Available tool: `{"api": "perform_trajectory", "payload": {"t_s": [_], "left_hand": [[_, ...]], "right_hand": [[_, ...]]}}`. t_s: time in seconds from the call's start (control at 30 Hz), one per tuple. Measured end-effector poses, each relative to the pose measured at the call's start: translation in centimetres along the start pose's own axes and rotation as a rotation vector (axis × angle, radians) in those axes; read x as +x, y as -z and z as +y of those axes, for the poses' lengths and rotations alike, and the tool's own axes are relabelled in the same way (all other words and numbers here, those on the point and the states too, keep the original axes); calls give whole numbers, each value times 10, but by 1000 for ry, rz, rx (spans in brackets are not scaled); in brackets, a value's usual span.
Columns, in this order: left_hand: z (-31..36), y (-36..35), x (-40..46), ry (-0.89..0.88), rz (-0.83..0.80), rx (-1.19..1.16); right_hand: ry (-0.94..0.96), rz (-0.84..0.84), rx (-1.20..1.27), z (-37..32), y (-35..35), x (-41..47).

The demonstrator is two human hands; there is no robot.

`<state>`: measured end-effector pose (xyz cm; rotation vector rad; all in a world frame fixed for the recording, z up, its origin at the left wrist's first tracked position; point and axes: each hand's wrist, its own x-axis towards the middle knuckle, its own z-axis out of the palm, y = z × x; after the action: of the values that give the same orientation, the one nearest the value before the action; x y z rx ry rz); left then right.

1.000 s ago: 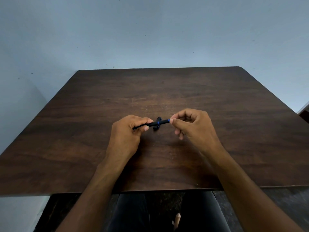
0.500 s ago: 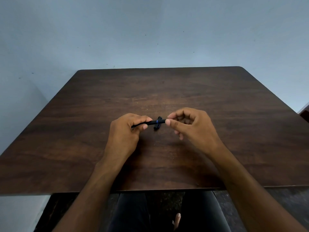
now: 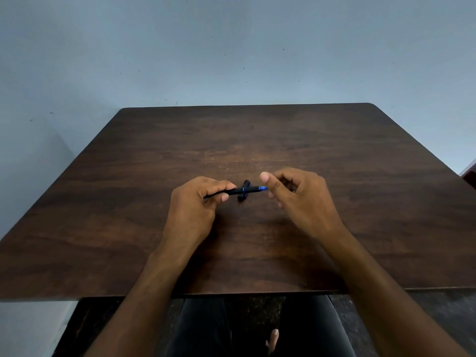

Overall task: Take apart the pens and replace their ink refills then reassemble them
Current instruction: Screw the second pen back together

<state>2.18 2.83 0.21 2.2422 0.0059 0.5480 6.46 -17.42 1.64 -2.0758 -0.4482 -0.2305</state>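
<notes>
— At nine o'clock of the table's (image 3: 360, 155) middle sits the left hand (image 3: 192, 210). What is it doing?

— Its fingers (image 3: 223, 188) are curled shut around the rear of a black pen (image 3: 239, 192), held level just above the wood and pointing toward three o'clock.

— And moving right from there?

— A short dark piece (image 3: 244, 193) lies on the table under the pen, crossing it; it looks like a cap, though it is too small to be sure. Past it, the pen's end shows a blue bit (image 3: 262, 188), bare.

— That end was pinched half a second ago, was it not?

— Yes. The right hand (image 3: 298, 199) then had its thumb and forefinger closed on that end. Now its fingers (image 3: 265, 176) have let go and stand loosely parted just at three o'clock of the blue bit, holding nothing that can be seen.

— What does that mean for the job?

— Probably one twist or pull at the tip is finished and the hand is re-gripping; the pen is still in one piece, so the refill swap seems hardly begun.

— Count things for me.

— Two hands, one pen, one loose dark piece, one table. No spare refill is in view.
</notes>
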Motion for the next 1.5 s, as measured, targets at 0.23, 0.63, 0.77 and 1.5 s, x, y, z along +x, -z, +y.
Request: {"api": "perform_trajectory", "payload": {"t_s": [0.23,0.63,0.77,1.5], "left_hand": [[0,-1,2,-9,8,16],[-4,-2,-1,2,-7,-13],[-3,-1,1,-14,0,-1],[0,0,0,-24,0,15]], "right_hand": [[58,-19,34,-1,1,-1],[-12,-63,-23,4,-2,0],[47,-75,25,5,3,-2],[138,-30,-86,7,0,-1]]}}
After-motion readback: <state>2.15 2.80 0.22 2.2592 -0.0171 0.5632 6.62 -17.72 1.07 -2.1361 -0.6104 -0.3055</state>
